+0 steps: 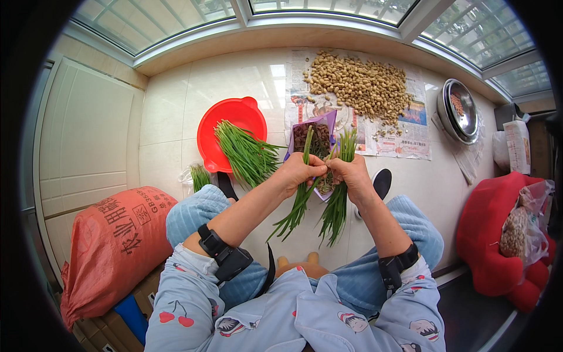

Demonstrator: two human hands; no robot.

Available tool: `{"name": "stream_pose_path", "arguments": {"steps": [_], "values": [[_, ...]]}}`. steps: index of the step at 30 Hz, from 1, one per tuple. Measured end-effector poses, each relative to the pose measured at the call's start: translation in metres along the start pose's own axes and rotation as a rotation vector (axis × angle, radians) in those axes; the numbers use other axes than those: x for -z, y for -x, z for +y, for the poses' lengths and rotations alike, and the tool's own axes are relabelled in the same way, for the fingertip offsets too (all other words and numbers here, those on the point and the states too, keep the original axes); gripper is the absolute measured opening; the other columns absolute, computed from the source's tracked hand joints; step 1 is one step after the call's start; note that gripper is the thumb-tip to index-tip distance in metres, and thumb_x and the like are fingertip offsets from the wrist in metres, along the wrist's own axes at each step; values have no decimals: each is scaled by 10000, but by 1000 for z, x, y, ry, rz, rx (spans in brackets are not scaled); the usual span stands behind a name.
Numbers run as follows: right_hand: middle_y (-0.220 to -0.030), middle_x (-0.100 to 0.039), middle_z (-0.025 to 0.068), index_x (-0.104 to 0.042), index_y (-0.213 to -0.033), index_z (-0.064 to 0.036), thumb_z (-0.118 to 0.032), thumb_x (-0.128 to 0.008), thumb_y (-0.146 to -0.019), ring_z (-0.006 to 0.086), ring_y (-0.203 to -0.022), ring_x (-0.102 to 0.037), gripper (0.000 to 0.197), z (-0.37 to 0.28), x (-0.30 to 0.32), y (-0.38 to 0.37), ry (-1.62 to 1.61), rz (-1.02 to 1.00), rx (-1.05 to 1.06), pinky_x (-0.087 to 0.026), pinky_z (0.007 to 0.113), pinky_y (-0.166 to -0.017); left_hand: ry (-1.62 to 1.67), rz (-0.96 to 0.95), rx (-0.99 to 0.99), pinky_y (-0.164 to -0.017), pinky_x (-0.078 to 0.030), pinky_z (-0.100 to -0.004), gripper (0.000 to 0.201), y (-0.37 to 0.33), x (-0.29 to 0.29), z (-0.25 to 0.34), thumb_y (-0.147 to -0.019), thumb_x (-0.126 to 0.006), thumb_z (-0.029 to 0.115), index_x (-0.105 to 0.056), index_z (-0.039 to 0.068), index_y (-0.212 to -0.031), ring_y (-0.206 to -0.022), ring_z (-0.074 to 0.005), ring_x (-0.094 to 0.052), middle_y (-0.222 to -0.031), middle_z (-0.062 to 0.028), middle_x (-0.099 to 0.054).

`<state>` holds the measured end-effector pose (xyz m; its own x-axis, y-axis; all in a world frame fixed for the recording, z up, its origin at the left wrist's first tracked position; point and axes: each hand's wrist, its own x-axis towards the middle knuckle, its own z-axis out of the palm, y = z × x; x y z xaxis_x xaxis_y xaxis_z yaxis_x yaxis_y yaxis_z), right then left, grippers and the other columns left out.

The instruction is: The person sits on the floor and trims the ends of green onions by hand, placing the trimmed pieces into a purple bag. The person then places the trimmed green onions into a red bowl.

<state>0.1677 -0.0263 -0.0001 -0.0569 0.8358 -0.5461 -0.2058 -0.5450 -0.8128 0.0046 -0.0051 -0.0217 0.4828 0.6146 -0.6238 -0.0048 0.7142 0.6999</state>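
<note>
Right now both hands meet over the middle of the floor, each closed around green chives. The left hand (298,171) grips a thinner bunch of chives (298,205) whose tips stick up past the fingers toward twelve o'clock and whose long ends hang down toward seven o'clock. The right hand (350,173) is closed on a thicker bunch (336,208), its cut ends fanning up at twelve o'clock and the leaves drooping toward six o'clock. The two hands touch at the fingertips, and the bunches sit just beside each other.

At ten o'clock from the hands lies a red plastic basin (226,126) with a pile of chives (249,157) spilling over its lower rim onto the pale tiled floor (170,111). A small clump of chives in a clear bag (200,176) rests at nine o'clock of the hands, near the basin. Directly behind the hands, at twelve o'clock, a purple bag (319,138) holds dark bits. Farther off at twelve to one o'clock, peanuts (358,82) are spread on a sheet of newspaper (404,138). A metal bowl (458,110) stands at two o'clock, well apart. An orange woven sack (114,243) sits at eight o'clock, and a red cushion (489,234) at four o'clock. Black bands are strapped around both wrists.
</note>
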Motion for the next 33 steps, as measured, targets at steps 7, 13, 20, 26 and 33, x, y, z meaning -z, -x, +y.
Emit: {"name": "stream_pose_path", "arguments": {"steps": [7,13,20,26,33], "values": [[-606,-515,3,-572,-769,-25,-159,-594,-826,63,-440,-408,148,-4,9,-6,-87,107,-15,-344,226,-422,-38,66,-7,-470,-369,-218,98,2,-2,4,-781,-684,118,-635,34,-794,-574,-81,-509,-710,-26,-625],[-583,-509,16,-576,-752,-11,-210,-638,-823,63,-414,-407,221,-4,3,-4,-52,108,12,-330,216,-388,-83,115,-17,-465,-367,-216,95,2,-1,4,-771,-691,118,-638,42,-788,-565,-76,-505,-687,-17,-618],[-598,-520,28,-557,-809,-18,-286,-588,-860,57,-406,-387,275,-9,7,-2,-335,-67,-191,-327,213,-388,-46,58,19,-464,-341,-196,82,2,-2,4,-798,-659,107,-633,30,-813,-534,-65,-467,-695,-17,-605],[-614,-530,30,-562,-842,-12,-161,-577,-867,54,-416,-387,151,-2,9,-7,-446,-95,-146,-342,215,-405,-28,5,11,-484,-342,-190,90,3,-1,5,-830,-613,102,-638,18,-853,-561,-64,-474,-734,-27,-613],[-605,-528,18,-575,-813,-5,-67,-596,-836,49,-428,-401,69,4,13,-11,-305,-1,-70,-343,216,-407,52,-37,5,-496,-354,-185,110,4,0,5,-852,-580,111,-640,21,-877,-582,-60,-478,-769,-22,-618]]}}
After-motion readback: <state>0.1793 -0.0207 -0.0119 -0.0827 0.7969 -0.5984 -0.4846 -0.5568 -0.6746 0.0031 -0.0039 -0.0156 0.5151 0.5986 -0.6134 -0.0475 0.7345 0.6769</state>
